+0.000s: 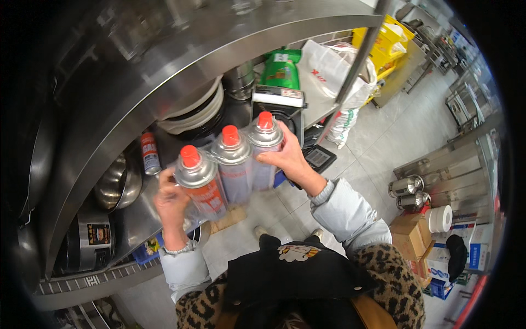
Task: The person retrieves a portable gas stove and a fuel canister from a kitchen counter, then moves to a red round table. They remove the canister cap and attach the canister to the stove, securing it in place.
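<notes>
Three gas canisters [233, 164] with red caps stand side by side in one clear plastic wrap, held up in front of me at the shelf's edge. My right hand [289, 159] grips the far-right canister from its outer side, thumb toward me. At the opposite end, my left hand [172, 200] is closed at the wrapped side of the nearest canister; some of its fingers are hidden. A single loose gas canister [149, 153] with a red top is on the steel shelf [143, 205], just beyond my left hand.
Stacked white plates [194, 118], steel bowls [118, 183] and a black-and-silver cooker [87, 241] occupy the shelf. A portable gas stove [279, 107] and a green bag [281, 68] lie farther right. An upper steel shelf [219, 46] overhangs them. Cardboard boxes [410, 236] stand on the right.
</notes>
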The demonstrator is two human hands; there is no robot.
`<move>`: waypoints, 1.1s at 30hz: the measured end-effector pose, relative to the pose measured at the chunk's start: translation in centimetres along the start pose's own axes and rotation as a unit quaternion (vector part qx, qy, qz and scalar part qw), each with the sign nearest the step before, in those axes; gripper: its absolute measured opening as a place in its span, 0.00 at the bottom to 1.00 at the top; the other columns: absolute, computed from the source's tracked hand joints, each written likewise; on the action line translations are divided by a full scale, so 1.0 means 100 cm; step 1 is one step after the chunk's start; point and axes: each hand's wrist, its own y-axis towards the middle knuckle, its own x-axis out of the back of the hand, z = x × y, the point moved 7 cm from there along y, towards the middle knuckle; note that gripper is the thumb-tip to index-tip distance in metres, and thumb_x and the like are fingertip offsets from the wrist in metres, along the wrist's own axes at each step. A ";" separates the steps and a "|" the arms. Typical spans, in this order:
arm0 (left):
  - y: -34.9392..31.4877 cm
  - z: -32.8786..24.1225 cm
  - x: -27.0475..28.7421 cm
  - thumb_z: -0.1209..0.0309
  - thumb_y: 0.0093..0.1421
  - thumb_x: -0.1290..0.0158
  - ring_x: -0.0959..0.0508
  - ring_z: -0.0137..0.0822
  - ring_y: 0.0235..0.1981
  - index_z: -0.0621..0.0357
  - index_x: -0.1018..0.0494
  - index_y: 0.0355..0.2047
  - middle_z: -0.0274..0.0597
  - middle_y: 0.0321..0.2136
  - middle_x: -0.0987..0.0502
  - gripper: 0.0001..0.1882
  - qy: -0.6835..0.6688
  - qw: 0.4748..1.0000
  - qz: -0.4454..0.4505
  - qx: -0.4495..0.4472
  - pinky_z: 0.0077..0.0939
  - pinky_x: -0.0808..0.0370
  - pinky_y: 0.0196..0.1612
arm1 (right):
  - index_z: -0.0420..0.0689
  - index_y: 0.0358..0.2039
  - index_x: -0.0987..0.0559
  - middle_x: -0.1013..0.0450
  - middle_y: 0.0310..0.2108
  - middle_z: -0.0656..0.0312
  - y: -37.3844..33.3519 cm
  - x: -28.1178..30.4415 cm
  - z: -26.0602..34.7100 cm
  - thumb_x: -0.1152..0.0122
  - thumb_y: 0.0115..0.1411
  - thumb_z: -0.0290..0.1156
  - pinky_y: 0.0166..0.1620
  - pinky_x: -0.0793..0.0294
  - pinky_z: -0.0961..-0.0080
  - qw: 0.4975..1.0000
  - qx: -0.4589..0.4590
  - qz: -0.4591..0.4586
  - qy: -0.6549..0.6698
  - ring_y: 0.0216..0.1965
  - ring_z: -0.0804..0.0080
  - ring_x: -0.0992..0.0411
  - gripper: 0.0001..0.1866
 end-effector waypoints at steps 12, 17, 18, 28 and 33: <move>-0.156 0.049 -0.410 0.38 0.55 0.47 0.28 0.42 0.54 0.55 0.39 0.61 0.48 0.54 0.30 0.43 -0.466 0.765 0.209 0.393 0.39 0.32 0.59 | 0.39 0.54 0.31 0.26 0.45 0.60 -0.198 0.294 -0.012 0.40 0.62 0.42 0.50 0.27 0.73 0.946 -0.226 -0.118 0.199 0.46 0.74 0.26 0.26; -0.149 0.071 -0.524 0.37 0.56 0.49 0.27 0.42 0.53 0.55 0.38 0.60 0.47 0.54 0.29 0.42 -0.535 0.691 0.175 0.453 0.39 0.31 0.58 | 0.40 0.58 0.34 0.28 0.50 0.60 -0.257 0.402 0.003 0.47 0.67 0.43 0.53 0.28 0.73 0.943 -0.175 -0.140 0.244 0.50 0.73 0.28 0.26; -0.145 0.075 -0.544 0.37 0.56 0.50 0.27 0.42 0.53 0.55 0.38 0.60 0.47 0.53 0.29 0.42 -0.541 0.683 0.172 0.459 0.39 0.31 0.58 | 0.40 0.59 0.35 0.29 0.52 0.59 -0.265 0.420 0.007 0.48 0.67 0.44 0.54 0.28 0.73 0.935 -0.155 -0.143 0.286 0.52 0.73 0.29 0.27; -0.113 0.191 -0.729 0.36 0.62 0.62 0.24 0.40 0.48 0.55 0.36 0.58 0.41 0.47 0.25 0.38 -0.509 0.656 0.138 0.540 0.40 0.26 0.53 | 0.50 0.60 0.35 0.30 0.54 0.55 -0.296 0.552 -0.029 0.55 0.65 0.60 0.50 0.26 0.53 0.842 -0.186 -0.211 0.460 0.53 0.57 0.30 0.32; -0.078 0.238 -0.854 0.37 0.61 0.59 0.23 0.41 0.48 0.54 0.35 0.58 0.42 0.48 0.25 0.38 -0.513 0.617 0.135 0.581 0.41 0.26 0.54 | 0.50 0.57 0.34 0.29 0.51 0.59 -0.248 0.686 -0.014 0.48 0.64 0.52 0.46 0.23 0.58 0.835 -0.141 -0.380 0.373 0.49 0.64 0.27 0.27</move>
